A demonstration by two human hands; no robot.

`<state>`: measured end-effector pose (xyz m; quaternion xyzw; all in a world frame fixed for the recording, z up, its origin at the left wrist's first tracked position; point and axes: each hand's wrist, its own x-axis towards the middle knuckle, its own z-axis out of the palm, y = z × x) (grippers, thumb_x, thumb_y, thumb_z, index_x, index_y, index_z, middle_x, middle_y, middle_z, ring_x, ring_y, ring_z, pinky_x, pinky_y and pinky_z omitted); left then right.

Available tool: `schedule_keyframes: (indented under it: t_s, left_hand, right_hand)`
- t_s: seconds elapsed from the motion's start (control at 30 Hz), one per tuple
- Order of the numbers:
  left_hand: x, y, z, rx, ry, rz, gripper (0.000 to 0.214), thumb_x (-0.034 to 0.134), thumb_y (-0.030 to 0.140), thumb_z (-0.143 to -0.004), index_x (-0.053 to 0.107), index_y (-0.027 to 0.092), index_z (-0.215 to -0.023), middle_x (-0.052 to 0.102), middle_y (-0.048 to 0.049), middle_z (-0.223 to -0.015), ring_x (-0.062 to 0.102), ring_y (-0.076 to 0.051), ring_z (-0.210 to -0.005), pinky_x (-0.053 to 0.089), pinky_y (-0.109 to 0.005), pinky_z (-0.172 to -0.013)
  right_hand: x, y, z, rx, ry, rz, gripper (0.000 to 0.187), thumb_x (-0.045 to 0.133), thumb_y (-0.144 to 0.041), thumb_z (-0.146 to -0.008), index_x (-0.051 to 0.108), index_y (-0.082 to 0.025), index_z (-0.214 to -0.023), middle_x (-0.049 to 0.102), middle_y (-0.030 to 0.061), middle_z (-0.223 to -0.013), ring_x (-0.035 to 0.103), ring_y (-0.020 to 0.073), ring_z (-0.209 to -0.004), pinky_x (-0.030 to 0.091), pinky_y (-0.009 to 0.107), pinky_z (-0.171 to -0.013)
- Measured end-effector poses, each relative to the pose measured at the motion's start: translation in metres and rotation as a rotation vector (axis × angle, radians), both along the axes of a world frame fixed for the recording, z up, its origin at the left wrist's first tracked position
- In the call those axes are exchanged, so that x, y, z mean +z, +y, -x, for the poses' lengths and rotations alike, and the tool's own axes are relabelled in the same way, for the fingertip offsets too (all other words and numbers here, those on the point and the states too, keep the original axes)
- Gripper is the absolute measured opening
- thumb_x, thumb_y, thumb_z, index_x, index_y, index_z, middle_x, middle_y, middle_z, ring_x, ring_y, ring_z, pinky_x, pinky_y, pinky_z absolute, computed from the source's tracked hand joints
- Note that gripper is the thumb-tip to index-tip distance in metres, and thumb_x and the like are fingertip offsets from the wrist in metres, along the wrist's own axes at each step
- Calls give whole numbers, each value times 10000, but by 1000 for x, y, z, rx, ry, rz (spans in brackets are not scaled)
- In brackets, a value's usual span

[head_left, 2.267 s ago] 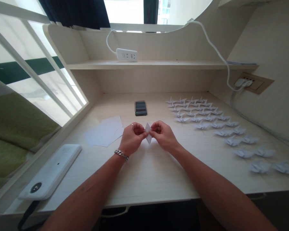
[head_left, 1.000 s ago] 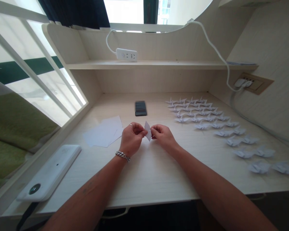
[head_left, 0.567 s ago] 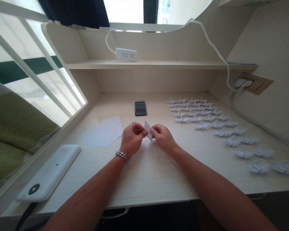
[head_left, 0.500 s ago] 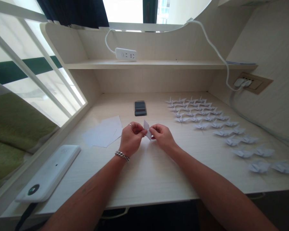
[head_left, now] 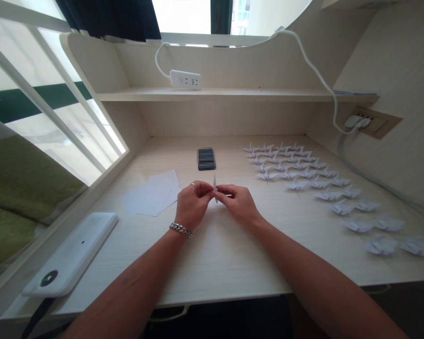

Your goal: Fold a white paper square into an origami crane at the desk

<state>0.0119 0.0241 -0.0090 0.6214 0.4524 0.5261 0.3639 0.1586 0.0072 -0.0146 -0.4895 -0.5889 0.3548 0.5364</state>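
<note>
Above the middle of the desk, a small folded white paper [head_left: 215, 181] stands nearly edge-on between my two hands. My left hand [head_left: 195, 201], with a ring and a chain bracelet, pinches it from the left. From the other side my right hand [head_left: 238, 201] grips it, thumb pressed against the fold near the left fingertips. The paper's lower part is partly hidden by my fingers. Several white paper sheets [head_left: 150, 194] lie overlapping to the left of my left hand. Rows of folded paper cranes [head_left: 298, 183] spread over the right side of the desk.
Behind my hands lies a small dark object [head_left: 207, 160], partly blurred out. A white lamp-like slab [head_left: 74, 252] with a dark strap rests at the left edge. On the shelf [head_left: 233, 95] stands a power strip [head_left: 185, 80]. A cable runs down to a wall socket [head_left: 372, 122] at right.
The folded paper has turned from showing its broad face to nearly edge-on. My right hand has shifted slightly left, bringing its fingertips closer to my left hand's.
</note>
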Motion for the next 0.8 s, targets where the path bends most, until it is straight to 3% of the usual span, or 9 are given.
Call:
schedule_keyframes:
  t_s: [0.13,0.27,0.4,0.8]
  left_hand:
    - [0,0,-1,-73,-17,26,187,748,230,-675,676,160,-832,733,-63,-809,695,-189,-775,545,-325,-771]
    - [0,1,0,-78,-68,63,323,770,220,-647,643,153,-936,711,-41,-768,681,-166,-725,547,-303,-725]
    - [0,3,2,-57,-27,57,304,785,257,-630,666,144,-886,703,-53,-786,664,-157,-708,542,-285,-685]
    - [8,1,5,-216,-36,195,198,765,258,-648,696,131,-784,724,-70,-758,663,-164,-676,534,-288,-659]
  right_hand:
    - [-5,6,-4,37,99,46,240,695,-339,-728,737,-161,-882,738,68,-844,674,218,-790,535,361,-766]
    - [-8,9,-3,75,253,125,272,720,-362,-687,733,-144,-849,725,64,-792,661,194,-727,547,351,-720]
    - [-4,7,-2,159,384,207,311,739,-408,-662,739,-140,-821,711,51,-747,658,181,-716,554,363,-757]
    - [2,4,-10,211,349,216,274,787,-340,-608,741,-151,-801,710,31,-733,671,182,-713,567,371,-752]
